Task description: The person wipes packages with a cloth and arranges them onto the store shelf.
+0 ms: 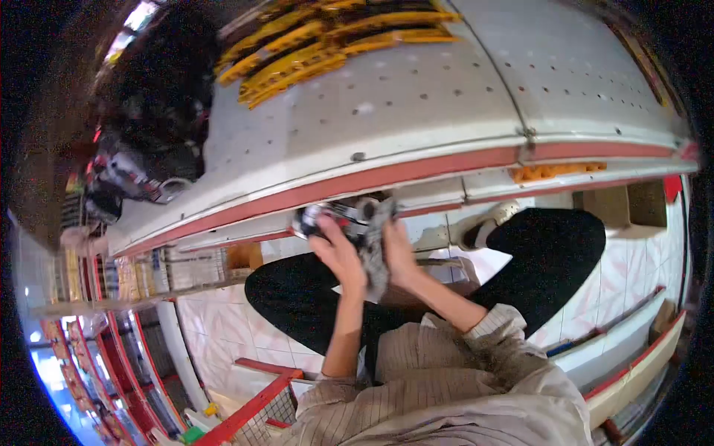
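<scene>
Both my hands are together just below the red front edge of the shelf. My left hand is closed on a small black, white and red packaged item, its details blurred. Against the item's right side, my right hand grips a crumpled grey cloth, which hangs down between the two hands. Part of the item is hidden behind the fingers and the cloth.
Yellow packs lie on the perforated white shelf. Dark packaged goods are at the left. A cardboard box stands at the right. My bent legs flank my hands above the tiled floor. A red-edged rack stands below left.
</scene>
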Demonstrator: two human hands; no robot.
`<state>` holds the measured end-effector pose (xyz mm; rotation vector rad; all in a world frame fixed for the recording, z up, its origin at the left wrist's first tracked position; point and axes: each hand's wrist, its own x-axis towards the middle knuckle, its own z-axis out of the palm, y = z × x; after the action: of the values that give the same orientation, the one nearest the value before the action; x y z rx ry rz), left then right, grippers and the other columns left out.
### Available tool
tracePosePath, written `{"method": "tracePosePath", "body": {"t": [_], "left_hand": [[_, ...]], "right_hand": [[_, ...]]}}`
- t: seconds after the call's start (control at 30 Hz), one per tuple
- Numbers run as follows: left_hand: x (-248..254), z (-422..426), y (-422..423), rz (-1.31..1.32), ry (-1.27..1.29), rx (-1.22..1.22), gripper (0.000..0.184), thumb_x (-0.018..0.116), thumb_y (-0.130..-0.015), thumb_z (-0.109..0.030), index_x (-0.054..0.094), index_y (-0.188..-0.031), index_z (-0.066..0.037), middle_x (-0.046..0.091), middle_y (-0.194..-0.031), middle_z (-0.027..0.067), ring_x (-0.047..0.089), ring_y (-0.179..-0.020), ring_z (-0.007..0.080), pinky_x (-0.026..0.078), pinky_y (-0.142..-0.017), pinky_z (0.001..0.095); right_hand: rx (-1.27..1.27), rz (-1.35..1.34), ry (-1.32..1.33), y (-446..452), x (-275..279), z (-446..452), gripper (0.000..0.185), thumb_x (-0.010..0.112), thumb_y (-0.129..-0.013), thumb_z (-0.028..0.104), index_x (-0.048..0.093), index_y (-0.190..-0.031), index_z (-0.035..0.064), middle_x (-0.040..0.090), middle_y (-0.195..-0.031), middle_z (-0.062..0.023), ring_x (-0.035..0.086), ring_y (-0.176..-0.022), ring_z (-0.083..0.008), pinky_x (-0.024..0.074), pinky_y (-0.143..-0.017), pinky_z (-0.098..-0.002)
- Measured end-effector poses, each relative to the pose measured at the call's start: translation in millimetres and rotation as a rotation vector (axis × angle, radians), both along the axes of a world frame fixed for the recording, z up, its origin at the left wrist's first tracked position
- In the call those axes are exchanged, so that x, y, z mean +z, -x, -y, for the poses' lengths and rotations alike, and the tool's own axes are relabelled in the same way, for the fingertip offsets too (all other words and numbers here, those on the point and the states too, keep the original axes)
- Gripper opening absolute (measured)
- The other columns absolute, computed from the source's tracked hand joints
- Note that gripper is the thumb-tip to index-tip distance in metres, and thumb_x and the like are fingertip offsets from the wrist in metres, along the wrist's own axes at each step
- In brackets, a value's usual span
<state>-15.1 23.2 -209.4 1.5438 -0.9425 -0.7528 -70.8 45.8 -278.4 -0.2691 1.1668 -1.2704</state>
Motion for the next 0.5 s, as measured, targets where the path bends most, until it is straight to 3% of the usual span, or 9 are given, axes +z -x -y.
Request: {"method": "tracePosePath", "body": {"t": [0.03, 0.07, 0.13, 0.23, 0.27, 0.3, 0.37, 0.43, 0.5], "left_hand": [[-1, -9, -1, -0.059, 0.001, -0.124, 0.041, 0.044, -0.084, -0.038, 0.044, -0.087, 0.003, 0.046, -0.090, 0.0090, 0.040, -0.080, 0.0144, 0.034, -0.074, 0.0265], [-24, -14, -5, 0.122, 0.114, -0.052, 0.030, 0.045, -0.085, -0.027, 0.047, -0.085, 0.003, 0.047, -0.088, 0.0079, 0.041, -0.079, 0.0137, 0.035, -0.073, 0.0261], [-13, -18, -10, 0.040, 0.289, -0.172, 0.021, 0.044, -0.084, -0.017, 0.048, -0.092, 0.003, 0.047, -0.088, 0.0075, 0.043, -0.080, 0.0135, 0.036, -0.074, 0.0264], [3, -25, -48, 0.307, 0.350, -0.143, 0.020, 0.043, -0.082, -0.007, 0.044, -0.101, 0.001, 0.048, -0.092, 0.0069, 0.046, -0.082, 0.0142, 0.036, -0.077, 0.0271], [-5, -34, -75, 0.173, 0.228, -0.123, 0.030, 0.045, -0.073, -0.003, 0.040, -0.103, 0.003, 0.042, -0.104, 0.0112, 0.040, -0.098, 0.0183, 0.030, -0.086, 0.0292], [17, -34, -85, 0.025, 0.296, -0.008, 0.024, 0.041, -0.073, 0.000, 0.043, -0.097, 0.003, 0.043, -0.101, 0.0119, 0.040, -0.096, 0.0191, 0.030, -0.088, 0.0311], [53, -34, -124, 0.715, 0.291, 0.216, 0.023, 0.036, -0.079, -0.006, 0.040, -0.099, 0.004, 0.041, -0.104, 0.0173, 0.039, -0.099, 0.0243, 0.028, -0.089, 0.0345], [81, -28, -176, 1.583, 0.308, 0.709, 0.030, 0.031, -0.085, -0.012, 0.038, -0.107, 0.007, 0.038, -0.112, 0.0253, 0.037, -0.101, 0.0338, 0.026, -0.090, 0.0386], [170, 0, -145, 0.703, 0.673, 0.736, 0.023, 0.038, -0.086, -0.017, 0.042, -0.099, 0.001, 0.045, -0.088, 0.0091, 0.041, -0.079, 0.0174, 0.035, -0.073, 0.0295]], "right_hand": [[-0.056, 0.015, 0.010, 7, 0, 0, 0.046, 0.036, -0.085, 0.037, 0.038, -0.111, -0.0007, 0.043, -0.107, -0.0103, 0.038, -0.098, -0.0193, 0.0303, -0.085, -0.0310], [-0.104, 0.033, 0.022, 18, 12, 2, 0.049, 0.036, -0.085, 0.040, 0.037, -0.112, -0.0010, 0.041, -0.110, -0.0121, 0.036, -0.101, -0.0208, 0.0287, -0.087, -0.0331], [-0.157, 0.052, -0.009, 33, -6, 8, 0.053, 0.039, -0.083, 0.042, 0.036, -0.114, -0.0019, 0.039, -0.114, -0.0140, 0.035, -0.104, -0.0219, 0.0271, -0.089, -0.0351], [-0.137, 0.030, 0.019, 56, 22, 22, 0.056, 0.043, -0.082, 0.040, 0.031, -0.118, -0.0018, 0.036, -0.118, -0.0144, 0.032, -0.107, -0.0210, 0.0251, -0.091, -0.0331], [-0.142, 0.037, 0.082, 61, 24, 23, 0.057, 0.044, -0.082, 0.039, 0.029, -0.120, -0.0015, 0.036, -0.118, -0.0143, 0.031, -0.107, -0.0204, 0.0250, -0.090, -0.0320], [-0.138, -0.107, 0.153, 68, 30, 27, 0.052, 0.045, -0.082, 0.036, 0.032, -0.119, 0.0014, 0.044, -0.112, -0.0097, 0.043, -0.099, -0.0201, 0.0347, -0.083, -0.0315], [-0.330, -0.108, 0.079, 71, 24, 31, 0.053, 0.047, -0.082, 0.036, 0.032, -0.119, 0.0003, 0.043, -0.113, -0.0096, 0.042, -0.100, -0.0198, 0.0326, -0.085, -0.0308], [-0.449, -0.072, 0.091, 73, 29, 32, 0.055, 0.049, -0.081, 0.034, 0.031, -0.119, -0.0010, 0.043, -0.115, -0.0093, 0.040, -0.103, -0.0194, 0.0304, -0.087, -0.0306], [-0.402, -0.099, 0.041, 79, 32, 35, 0.053, 0.047, -0.081, 0.031, 0.031, -0.120, -0.0013, 0.040, -0.117, -0.0100, 0.036, -0.106, -0.0202, 0.0259, -0.090, -0.0306]]}}
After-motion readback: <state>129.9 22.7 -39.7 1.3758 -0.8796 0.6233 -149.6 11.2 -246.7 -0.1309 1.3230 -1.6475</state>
